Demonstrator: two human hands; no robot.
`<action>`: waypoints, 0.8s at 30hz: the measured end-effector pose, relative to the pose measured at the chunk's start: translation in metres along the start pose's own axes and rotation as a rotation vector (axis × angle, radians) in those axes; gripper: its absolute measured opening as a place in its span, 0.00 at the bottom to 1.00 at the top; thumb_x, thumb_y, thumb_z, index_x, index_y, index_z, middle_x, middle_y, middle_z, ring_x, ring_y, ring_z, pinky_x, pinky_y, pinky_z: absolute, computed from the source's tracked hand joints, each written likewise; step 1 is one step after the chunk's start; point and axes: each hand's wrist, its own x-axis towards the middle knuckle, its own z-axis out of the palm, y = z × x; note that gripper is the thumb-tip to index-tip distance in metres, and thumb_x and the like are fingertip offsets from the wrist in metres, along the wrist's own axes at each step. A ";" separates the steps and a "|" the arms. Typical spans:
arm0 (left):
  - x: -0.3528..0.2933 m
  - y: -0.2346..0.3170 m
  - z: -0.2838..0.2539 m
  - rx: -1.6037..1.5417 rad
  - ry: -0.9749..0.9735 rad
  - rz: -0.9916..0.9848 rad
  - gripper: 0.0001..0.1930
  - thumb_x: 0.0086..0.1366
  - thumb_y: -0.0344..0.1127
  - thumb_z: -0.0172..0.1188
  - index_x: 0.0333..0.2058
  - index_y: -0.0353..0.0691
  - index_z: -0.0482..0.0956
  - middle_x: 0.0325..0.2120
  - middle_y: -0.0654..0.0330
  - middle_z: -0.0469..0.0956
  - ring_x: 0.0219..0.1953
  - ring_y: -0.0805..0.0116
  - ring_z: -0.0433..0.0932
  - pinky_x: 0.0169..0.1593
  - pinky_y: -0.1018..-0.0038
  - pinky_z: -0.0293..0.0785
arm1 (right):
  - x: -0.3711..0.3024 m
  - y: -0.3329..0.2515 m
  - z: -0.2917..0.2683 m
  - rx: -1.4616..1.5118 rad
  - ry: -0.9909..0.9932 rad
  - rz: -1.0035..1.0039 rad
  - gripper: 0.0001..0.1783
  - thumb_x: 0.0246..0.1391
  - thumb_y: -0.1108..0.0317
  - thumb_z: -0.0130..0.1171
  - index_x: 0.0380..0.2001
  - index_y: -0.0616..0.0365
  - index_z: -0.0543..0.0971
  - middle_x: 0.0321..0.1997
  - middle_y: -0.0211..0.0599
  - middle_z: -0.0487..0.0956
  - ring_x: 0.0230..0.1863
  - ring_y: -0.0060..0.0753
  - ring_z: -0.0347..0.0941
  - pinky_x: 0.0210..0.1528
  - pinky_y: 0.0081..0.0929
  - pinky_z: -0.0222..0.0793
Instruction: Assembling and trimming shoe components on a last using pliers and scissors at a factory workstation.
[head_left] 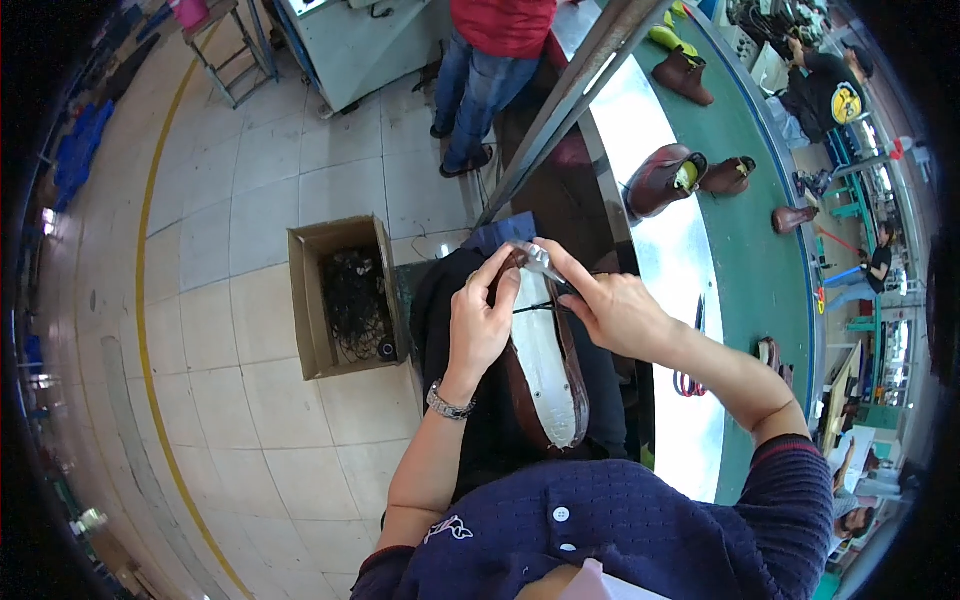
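Note:
A brown leather shoe upper on a last lies sole up across my lap, its white underside (545,370) showing and the leather (522,385) wrapped round the rim. A thin black lace (533,308) crosses it. My left hand (480,318) is closed at the far end of the shoe, thumb and fingers pinching the leather edge. My right hand (618,308) is closed round metal pliers (536,258) with a dark handle; their head meets that same end, close to my left fingertips. The plier jaws are partly hidden by my fingers.
An open cardboard box (300,310) of black laces stands on the floor to my left. At right runs a metal-edged bench (690,290) beside a green conveyor belt (745,260) carrying several brown boots (662,182). Red-handled scissors (690,383) lie there. A person (490,70) stands ahead by a slanting metal post (560,115).

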 end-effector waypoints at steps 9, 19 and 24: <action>-0.012 -0.006 0.003 -0.078 -0.056 0.054 0.26 0.65 0.32 0.57 0.60 0.29 0.65 0.49 0.51 0.76 0.48 0.67 0.76 0.52 0.74 0.70 | 0.003 0.000 -0.008 0.032 -0.015 -0.011 0.38 0.61 0.69 0.51 0.70 0.44 0.47 0.18 0.45 0.77 0.18 0.48 0.76 0.21 0.41 0.71; -0.084 0.005 0.007 0.139 -0.058 -0.031 0.38 0.61 0.45 0.64 0.61 0.27 0.58 0.51 0.41 0.72 0.52 0.55 0.74 0.55 0.67 0.69 | -0.115 0.097 0.065 0.261 0.323 0.769 0.37 0.60 0.63 0.55 0.69 0.43 0.53 0.44 0.57 0.79 0.38 0.52 0.78 0.45 0.43 0.72; -0.089 0.027 0.002 0.652 0.046 0.004 0.23 0.65 0.52 0.56 0.27 0.33 0.75 0.20 0.49 0.76 0.24 0.52 0.77 0.30 0.63 0.70 | -0.154 0.152 0.109 0.215 0.546 0.796 0.32 0.57 0.58 0.58 0.63 0.54 0.65 0.56 0.57 0.72 0.58 0.51 0.69 0.59 0.37 0.65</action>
